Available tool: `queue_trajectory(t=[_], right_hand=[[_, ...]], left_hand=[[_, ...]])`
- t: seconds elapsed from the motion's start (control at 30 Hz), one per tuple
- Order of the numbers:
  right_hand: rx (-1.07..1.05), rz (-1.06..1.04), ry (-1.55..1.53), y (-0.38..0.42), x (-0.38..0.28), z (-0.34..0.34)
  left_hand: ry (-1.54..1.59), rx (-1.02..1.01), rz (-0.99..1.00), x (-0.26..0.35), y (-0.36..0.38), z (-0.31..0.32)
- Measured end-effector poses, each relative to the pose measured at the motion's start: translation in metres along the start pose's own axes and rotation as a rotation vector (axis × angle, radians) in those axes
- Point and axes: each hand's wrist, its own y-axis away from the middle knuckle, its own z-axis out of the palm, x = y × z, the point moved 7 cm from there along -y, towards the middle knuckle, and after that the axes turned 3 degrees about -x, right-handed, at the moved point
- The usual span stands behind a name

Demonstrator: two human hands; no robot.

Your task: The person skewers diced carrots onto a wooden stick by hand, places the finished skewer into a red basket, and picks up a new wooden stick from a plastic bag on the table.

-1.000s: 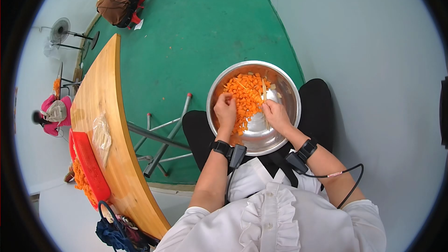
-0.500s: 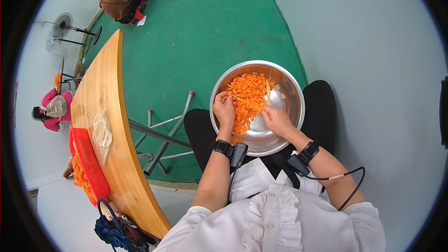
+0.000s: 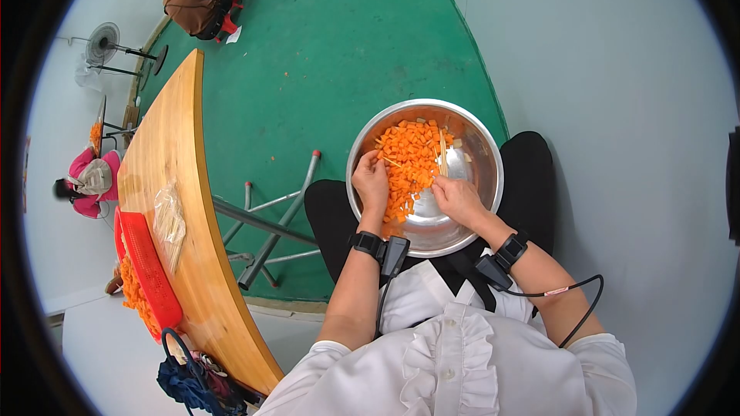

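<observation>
A steel bowl (image 3: pixel 492 156) rests on my lap, holding many small orange carrot cubes (image 3: pixel 412 142). Inside its left side, my left hand (image 3: pixel 371 182) pinches a thin wooden skewer (image 3: pixel 391 162) that points over the cubes. My right hand (image 3: pixel 456 196) is closed at the lower end of several pale skewers (image 3: pixel 442 156), which extend away from me across the cubes. Its fingertips are near the carrot pieces; whether they also pinch a cube cannot be made out. A few paler pieces lie at the right of the heap.
To my left stands a wooden table (image 3: pixel 166 123) with a plastic bag of skewers (image 3: pixel 169 223) and a red basket (image 3: pixel 150 270) of orange pieces. A blue bag (image 3: pixel 189 377) is by its near end. Metal legs (image 3: pixel 281 223) reach toward my knee. Two people sit farther off.
Hardly anything differs. Both hands stay in the bowl in nearly the same places, with the skewers held as before.
</observation>
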Motion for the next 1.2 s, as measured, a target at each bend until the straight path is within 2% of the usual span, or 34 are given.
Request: queue_trajectory(t=[0.07, 0.17, 0.3, 0.4, 0.47, 0.53, 0.6, 0.7, 0.8, 0.9, 1.0, 1.1, 1.17, 1.2], right_hand=[[0.007, -0.005, 0.021, 0.000, -0.003, -0.002], [0.011, -0.014, 0.029, 0.001, -0.003, -0.003], [-0.001, -0.017, 0.031, 0.001, -0.001, 0.000], [-0.059, 0.045, -0.371, 0.001, 0.010, 0.011], [-0.288, 0.368, -0.652, 0.003, 0.030, 0.034], [-0.349, 0.413, -0.688, 0.005, 0.029, 0.039], [-0.240, 0.181, -0.484, 0.001, 0.016, 0.027], [-0.044, -0.091, 0.037, 0.004, -0.006, 0.009], [0.017, -0.140, 0.267, 0.004, -0.016, 0.001], [0.032, -0.207, 0.371, 0.005, -0.019, 0.004], [0.028, -0.206, 0.345, 0.004, -0.016, 0.005], [0.058, -0.188, -0.166, -0.001, 0.002, 0.014], [-0.336, 0.289, -0.838, -0.001, 0.034, 0.041], [-0.441, 0.405, -0.991, 0.002, 0.037, 0.049]], left_hand=[[-0.226, 0.009, 0.122, 0.015, 0.003, -0.001], [-0.322, 0.040, 0.233, 0.015, 0.002, -0.002], [-0.353, 0.011, 0.268, 0.018, 0.002, 0.000], [-0.359, -0.001, 0.272, 0.017, 0.003, 0.000], [-0.370, -0.005, 0.272, 0.019, 0.005, 0.000], [-0.375, -0.009, 0.272, 0.022, 0.006, -0.001], [-0.374, -0.012, 0.274, 0.022, 0.005, -0.001], [-0.362, -0.016, 0.277, 0.017, 0.003, 0.001], [-0.352, -0.023, 0.254, 0.015, 0.004, 0.000], [-0.346, -0.020, 0.224, 0.023, 0.006, -0.001], [-0.317, 0.001, 0.232, 0.025, 0.007, -0.001], [-0.339, -0.002, 0.245, 0.019, 0.006, -0.002], [-0.374, -0.006, 0.292, 0.011, 0.005, -0.003], [-0.377, -0.013, 0.279, 0.014, 0.006, -0.003]])
